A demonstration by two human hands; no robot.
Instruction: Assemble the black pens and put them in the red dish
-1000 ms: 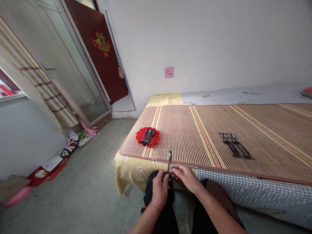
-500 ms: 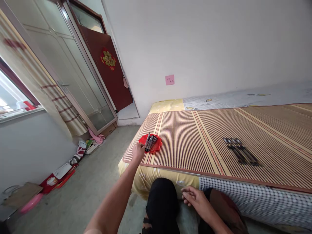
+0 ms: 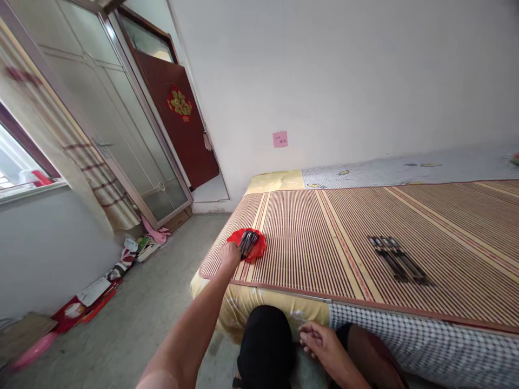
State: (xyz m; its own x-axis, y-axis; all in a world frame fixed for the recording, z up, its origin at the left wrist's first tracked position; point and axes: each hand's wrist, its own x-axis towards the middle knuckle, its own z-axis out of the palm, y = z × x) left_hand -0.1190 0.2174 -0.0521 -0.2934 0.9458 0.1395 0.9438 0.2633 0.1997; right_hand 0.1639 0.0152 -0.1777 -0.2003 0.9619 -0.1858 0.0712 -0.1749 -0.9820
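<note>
My left hand [image 3: 230, 255] reaches to the left rim of a red scalloped plate [image 3: 259, 250] on the bamboo mat. Its fingers are drawn together at the lower ends of several dark pens [image 3: 249, 242] lying in the plate. The back of the hand hides the fingertips, so what they pinch cannot be made out. My right hand [image 3: 318, 341] hovers by the bed edge near my knees, its fingers loosely bent and apart, with nothing in it. Further right on the mat, several dark pens [image 3: 398, 260] lie side by side in a slanted row.
The striped mat [image 3: 295, 232] covers a bed with a yellow and checked sheet [image 3: 385, 319] hanging over its front. A pink note [image 3: 279, 139] is stuck on the wall. Papers and bags [image 3: 93, 292] lie along the left wall, near a glass door [image 3: 121, 119].
The view has tilted up slightly, so everything sits a little lower. At the plate, a pen that stood out at an angle beside my left hand now lies closer among the others.
</note>
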